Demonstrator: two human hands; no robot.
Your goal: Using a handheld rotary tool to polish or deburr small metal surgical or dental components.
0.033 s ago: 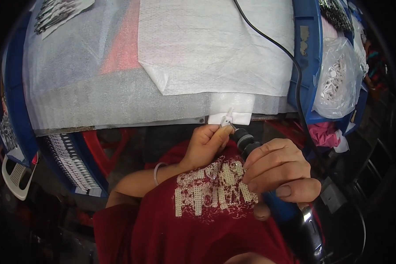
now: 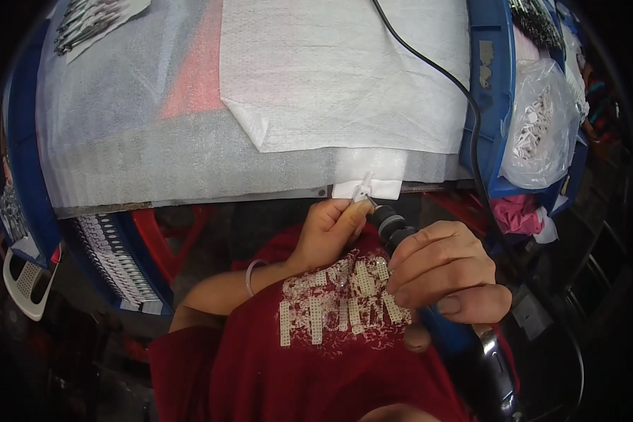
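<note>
My left hand has thumb and forefinger pinching a small white part; part sits at the near edge of the table, against a white pad; my right hand has fingers curled round a blue-and-black power tool, its black nose angled up and left toward the pinched part; tip is right at my left fingertips, exact contact too small to tell; pale bracelet on my left wrist; table covered in grey foam sheet, with a white sheet over it, near left corner folded; black cable runs across the white sheet and down the right side; blue bin on the right, clear bag of small white pieces beside it; pink cloth below; metal pieces lie on paper, far left of table; blue crate of rowed pieces, lower left.
</note>
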